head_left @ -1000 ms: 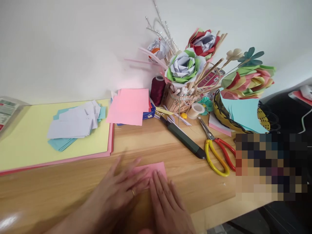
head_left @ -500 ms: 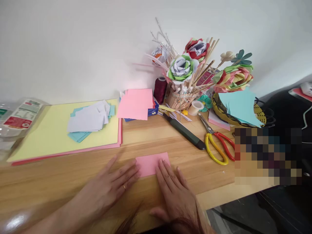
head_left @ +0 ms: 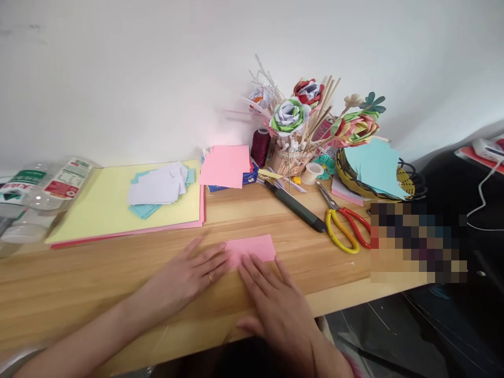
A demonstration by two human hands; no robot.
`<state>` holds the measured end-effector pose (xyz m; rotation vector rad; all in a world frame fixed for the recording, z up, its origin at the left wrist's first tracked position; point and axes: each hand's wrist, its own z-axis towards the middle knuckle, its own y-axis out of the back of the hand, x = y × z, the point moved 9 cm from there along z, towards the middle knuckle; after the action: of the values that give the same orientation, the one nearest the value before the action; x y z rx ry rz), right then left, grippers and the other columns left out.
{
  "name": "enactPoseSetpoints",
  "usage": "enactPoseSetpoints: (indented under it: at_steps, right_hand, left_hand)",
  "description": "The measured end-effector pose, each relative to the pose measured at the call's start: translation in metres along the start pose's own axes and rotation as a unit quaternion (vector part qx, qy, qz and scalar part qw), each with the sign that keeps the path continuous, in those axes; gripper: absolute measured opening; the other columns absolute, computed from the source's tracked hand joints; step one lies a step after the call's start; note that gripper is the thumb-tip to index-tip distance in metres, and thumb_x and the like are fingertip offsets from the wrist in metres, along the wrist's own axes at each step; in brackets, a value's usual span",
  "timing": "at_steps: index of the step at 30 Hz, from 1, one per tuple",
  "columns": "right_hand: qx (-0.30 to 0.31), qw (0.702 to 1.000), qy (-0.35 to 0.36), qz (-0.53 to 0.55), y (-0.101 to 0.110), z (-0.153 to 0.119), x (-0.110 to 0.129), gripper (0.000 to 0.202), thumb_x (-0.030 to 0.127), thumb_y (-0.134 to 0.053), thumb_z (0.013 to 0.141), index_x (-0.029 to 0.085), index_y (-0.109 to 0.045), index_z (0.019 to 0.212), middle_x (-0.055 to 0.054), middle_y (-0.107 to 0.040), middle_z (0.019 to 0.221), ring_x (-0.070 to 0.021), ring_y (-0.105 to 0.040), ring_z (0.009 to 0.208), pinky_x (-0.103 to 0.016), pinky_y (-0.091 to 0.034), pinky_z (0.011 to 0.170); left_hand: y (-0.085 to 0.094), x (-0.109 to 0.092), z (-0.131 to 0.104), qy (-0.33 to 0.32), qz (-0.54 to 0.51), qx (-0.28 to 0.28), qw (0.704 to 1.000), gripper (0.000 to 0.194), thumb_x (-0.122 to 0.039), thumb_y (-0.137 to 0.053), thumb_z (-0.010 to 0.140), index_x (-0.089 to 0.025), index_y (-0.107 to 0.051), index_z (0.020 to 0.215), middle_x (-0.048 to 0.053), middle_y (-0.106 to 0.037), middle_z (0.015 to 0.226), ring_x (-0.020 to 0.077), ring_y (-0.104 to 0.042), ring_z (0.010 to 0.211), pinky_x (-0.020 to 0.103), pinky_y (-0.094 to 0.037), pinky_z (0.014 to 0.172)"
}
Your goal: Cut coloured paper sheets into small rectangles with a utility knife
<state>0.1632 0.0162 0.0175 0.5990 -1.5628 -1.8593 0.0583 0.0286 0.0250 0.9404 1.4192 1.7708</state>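
Note:
A small pink paper rectangle (head_left: 255, 248) lies flat on the wooden table (head_left: 157, 310), near the front edge. The fingertips of my left hand (head_left: 189, 275) rest on its left end, fingers stretched out and flat. My right hand (head_left: 275, 299) presses its fingertips on the paper's lower edge, fingers extended and thumb apart. Neither hand grips anything. The paper's lower left part is partly hidden under the fingers.
Behind are yellow sheets (head_left: 98, 194) with white slips (head_left: 157, 185), and pink squares (head_left: 226, 165) on a blue box. A dark green cutter (head_left: 295, 206), scissors (head_left: 342, 223), a pot of paper flowers (head_left: 291, 160) and a basket (head_left: 344, 168) stand right. Bottles (head_left: 59, 186) lie left.
My right fingertips have slid left along the pink paper toward my left hand. The camera view has shifted, showing more of the bottles at the left.

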Motion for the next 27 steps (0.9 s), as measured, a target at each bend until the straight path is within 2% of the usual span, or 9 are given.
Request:
enactPoseSetpoints:
  at_steps: [4, 9, 12, 15, 17, 19, 23, 25, 27]
  right_hand:
    - [-0.028, 0.996, -0.036, -0.080, 0.015, -0.023, -0.034, 0.054, 0.045, -0.039, 0.094, 0.013, -0.039, 0.137, -0.008, -0.045, 0.140, -0.0213, -0.042, 0.128, -0.045, -0.027, 0.106]
    - [-0.023, 0.990, -0.042, -0.135, 0.023, -0.036, -0.051, 0.053, 0.050, -0.030, 0.095, 0.017, -0.044, 0.134, -0.007, -0.046, 0.140, -0.0274, -0.043, 0.127, -0.052, -0.030, 0.100]
    - [-0.040, 0.988, -0.061, -0.135, 0.029, -0.028, -0.062, 0.048, 0.044, -0.027, 0.097, 0.015, -0.053, 0.126, -0.009, -0.048, 0.138, -0.0248, -0.045, 0.125, -0.047, -0.034, 0.101]
    - [-0.065, 0.979, -0.130, -0.145, 0.036, -0.012, -0.092, 0.043, 0.032, -0.030, 0.097, 0.009, -0.054, 0.123, -0.013, -0.052, 0.133, -0.0222, -0.049, 0.120, -0.038, -0.037, 0.099]
    - [-0.065, 0.973, -0.157, -0.155, 0.035, 0.002, -0.112, 0.042, 0.029, -0.035, 0.096, 0.005, -0.050, 0.127, -0.016, -0.050, 0.134, -0.0237, -0.048, 0.121, -0.036, -0.037, 0.100]
    - [-0.058, 0.967, -0.181, -0.168, 0.031, 0.015, -0.130, 0.045, 0.027, -0.041, 0.093, 0.002, -0.046, 0.130, -0.020, -0.048, 0.135, -0.0278, -0.045, 0.122, -0.040, -0.037, 0.099]
    - [-0.032, 0.957, -0.217, -0.191, 0.020, 0.031, -0.154, 0.043, 0.024, -0.044, 0.091, 0.000, -0.047, 0.126, -0.021, -0.062, 0.112, -0.0301, -0.057, 0.100, -0.041, -0.046, 0.081]
    - [-0.019, 0.957, -0.210, -0.200, 0.018, 0.033, -0.157, 0.038, 0.019, -0.043, 0.091, 0.001, -0.049, 0.124, -0.018, -0.064, 0.101, -0.0279, -0.058, 0.091, -0.039, -0.046, 0.075]
    - [-0.014, 0.958, -0.198, -0.209, 0.020, 0.032, -0.155, 0.037, 0.014, -0.040, 0.090, 0.002, -0.049, 0.124, -0.018, -0.062, 0.099, -0.0273, -0.056, 0.091, -0.038, -0.045, 0.075]
  left_hand:
    - [-0.001, 0.002, -0.001, 0.004, -0.004, 0.012, 1.000, 0.040, -0.019, -0.029, 0.099, -0.018, -0.039, 0.137, 0.002, -0.047, 0.140, 0.0182, -0.032, 0.135, 0.044, 0.001, 0.115]
    - [0.006, -0.007, -0.002, 0.018, 0.024, -0.032, 0.999, 0.038, -0.020, -0.029, 0.098, -0.014, -0.045, 0.132, 0.005, -0.053, 0.135, 0.0207, -0.036, 0.133, 0.044, -0.010, 0.113]
    - [0.012, -0.016, 0.001, 0.057, 0.085, -0.069, 0.992, 0.040, -0.013, -0.024, 0.097, -0.009, -0.053, 0.124, 0.011, -0.058, 0.127, 0.0246, -0.046, 0.124, 0.045, -0.023, 0.107]
    - [0.014, -0.021, 0.013, 0.100, 0.127, -0.064, 0.985, 0.039, -0.004, -0.028, 0.091, -0.007, -0.059, 0.115, 0.014, -0.066, 0.107, 0.0252, -0.057, 0.106, 0.042, -0.038, 0.094]
    - [0.014, -0.016, 0.024, 0.113, 0.098, -0.052, 0.987, 0.035, -0.004, -0.034, 0.090, -0.012, -0.064, 0.108, 0.009, -0.068, 0.089, 0.0233, -0.061, 0.092, 0.038, -0.046, 0.083]
    - [0.016, -0.004, 0.032, 0.118, 0.023, -0.065, 0.991, 0.030, -0.008, -0.039, 0.091, -0.017, -0.066, 0.100, 0.007, -0.067, 0.084, 0.0226, -0.060, 0.091, 0.036, -0.049, 0.078]
    - [0.018, 0.033, 0.035, 0.114, -0.136, -0.115, 0.977, 0.035, -0.012, -0.034, 0.094, -0.018, -0.063, 0.112, 0.007, -0.062, 0.121, 0.0241, -0.043, 0.126, 0.045, -0.040, 0.100]
    - [0.008, 0.047, 0.034, 0.116, -0.188, -0.075, 0.972, 0.035, -0.018, -0.033, 0.096, -0.020, -0.056, 0.124, 0.006, -0.051, 0.136, 0.0222, -0.031, 0.136, 0.045, -0.034, 0.105]
    - [-0.007, 0.053, 0.033, 0.124, -0.221, 0.001, 0.967, 0.036, -0.028, -0.038, 0.097, -0.022, -0.050, 0.131, 0.004, -0.042, 0.144, 0.0216, -0.024, 0.139, 0.045, -0.028, 0.109]
